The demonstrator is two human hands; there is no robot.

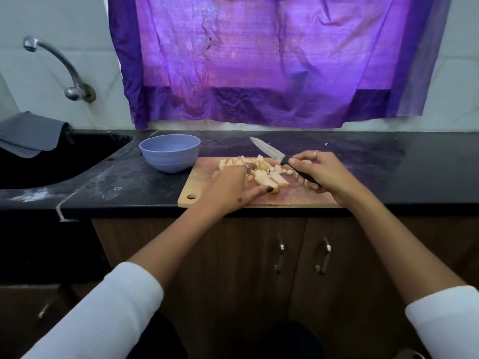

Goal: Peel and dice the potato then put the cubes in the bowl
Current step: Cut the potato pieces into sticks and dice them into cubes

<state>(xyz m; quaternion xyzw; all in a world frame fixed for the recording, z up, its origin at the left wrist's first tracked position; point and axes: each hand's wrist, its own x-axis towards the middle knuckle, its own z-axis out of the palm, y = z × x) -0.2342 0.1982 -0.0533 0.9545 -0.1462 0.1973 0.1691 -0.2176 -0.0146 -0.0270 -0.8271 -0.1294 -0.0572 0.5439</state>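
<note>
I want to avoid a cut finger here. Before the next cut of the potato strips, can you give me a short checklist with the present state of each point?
1. Knife held firmly: ok, the right hand grips the black handle.
2. Blade clear of fingers: ok, it is lifted and points away, toward the wall.
3. Potato strips steadied: ok, the left hand rests on them.
4. Left fingertips tucked back: cannot tell; the thumb lies stretched beside the strips.
5. Cutting board fully on the counter: ok.
6. Bowl near for the cubes: ok, it stands at the board's far left corner.
</note>
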